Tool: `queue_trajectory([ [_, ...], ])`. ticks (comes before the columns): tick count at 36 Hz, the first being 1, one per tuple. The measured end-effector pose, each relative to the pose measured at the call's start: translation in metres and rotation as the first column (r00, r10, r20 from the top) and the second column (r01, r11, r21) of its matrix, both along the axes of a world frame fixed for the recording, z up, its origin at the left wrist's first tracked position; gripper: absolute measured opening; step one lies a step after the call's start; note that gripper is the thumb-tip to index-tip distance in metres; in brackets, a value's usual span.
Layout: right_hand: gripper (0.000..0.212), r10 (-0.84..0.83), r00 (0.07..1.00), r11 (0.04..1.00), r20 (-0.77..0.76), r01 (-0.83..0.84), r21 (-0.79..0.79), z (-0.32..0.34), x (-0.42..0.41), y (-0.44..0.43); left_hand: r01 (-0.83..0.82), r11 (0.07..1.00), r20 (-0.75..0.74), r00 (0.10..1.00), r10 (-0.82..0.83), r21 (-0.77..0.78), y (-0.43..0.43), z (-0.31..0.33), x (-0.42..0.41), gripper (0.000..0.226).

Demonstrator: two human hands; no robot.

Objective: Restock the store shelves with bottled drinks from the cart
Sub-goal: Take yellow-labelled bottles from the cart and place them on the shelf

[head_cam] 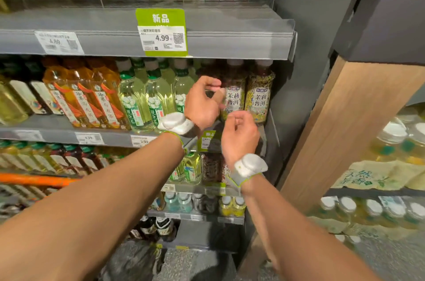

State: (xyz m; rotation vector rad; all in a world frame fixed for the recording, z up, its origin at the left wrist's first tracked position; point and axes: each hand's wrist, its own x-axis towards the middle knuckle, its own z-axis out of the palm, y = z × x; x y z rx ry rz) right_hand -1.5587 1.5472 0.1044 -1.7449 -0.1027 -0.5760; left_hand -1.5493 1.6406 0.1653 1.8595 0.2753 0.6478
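Note:
My left hand (202, 103) hovers at the middle shelf (57, 135), its fingers loosely curled just left of two dark tea bottles with yellow labels (234, 96). A further dark bottle (208, 66) stands behind the hand, partly hidden. I see nothing held in this hand. My right hand (239, 133) is lower and to the right, in front of the shelf edge, loosely curled and also holding nothing. Both wrists wear white bands. The orange cart handle (34, 180) shows at the lower left.
Pale green tea bottles (156, 101) and amber tea bottles (92, 96) fill the shelf to the left. A green price tag (163, 32) hangs on the shelf above. More stocked shelves lie below. A wooden panel (345, 124) and another bottle display (391, 147) stand to the right.

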Motion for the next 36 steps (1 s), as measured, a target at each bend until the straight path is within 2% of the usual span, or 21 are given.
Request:
queue_trajectory([
  [3,0.007,0.116,0.992,0.993,-0.054,-0.115,0.011,-0.012,-0.013,0.014,-0.056,0.998,-0.025,0.998,0.056,-0.018,0.015,-0.02,-0.027,0.014],
  [7,0.009,0.242,0.959,0.97,-0.146,-0.243,0.017,-0.021,-0.03,0.031,-0.172,0.984,-0.056,0.983,0.174,0.036,0.03,-0.033,-0.062,0.005],
  [13,0.012,0.372,0.915,0.927,-0.154,-0.373,0.02,-0.031,-0.077,0.068,-0.302,0.953,-0.096,0.948,0.302,0.02,0.061,-0.045,-0.134,0.004],
  [19,0.009,0.538,0.825,0.833,-0.171,-0.552,-0.039,-0.034,-0.141,0.107,-0.444,0.895,-0.082,0.894,0.44,-0.033,0.094,-0.057,-0.227,0.002],
  [23,0.009,0.615,0.767,0.763,-0.184,-0.637,-0.106,-0.037,-0.202,0.132,-0.528,0.846,-0.09,0.849,0.521,-0.082,0.109,-0.067,-0.305,0.013],
  [27,0.012,0.672,0.707,0.701,-0.219,-0.703,-0.119,-0.039,-0.259,0.149,-0.601,0.798,-0.1,0.797,0.596,-0.03,0.12,-0.077,-0.372,0.004],
  [29,0.012,0.724,0.65,0.631,-0.229,-0.759,-0.159,-0.041,-0.327,0.161,-0.652,0.756,-0.121,0.756,0.644,-0.051,0.131,-0.085,-0.443,0.013],
  [31,0.011,0.76,0.599,0.585,-0.251,-0.799,-0.136,-0.044,-0.356,0.164,-0.673,0.738,-0.124,0.738,0.664,-0.048,0.131,-0.087,-0.474,0.018],
  [35,0.011,0.805,0.526,0.493,-0.275,-0.851,-0.182,-0.052,-0.442,0.176,-0.753,0.655,-0.138,0.656,0.742,-0.061,0.135,-0.103,-0.571,0.017],
  [36,0.011,0.809,0.518,0.49,-0.277,-0.856,-0.168,-0.052,-0.443,0.175,-0.755,0.653,-0.13,0.654,0.745,-0.053,0.135,-0.103,-0.574,0.015],
])
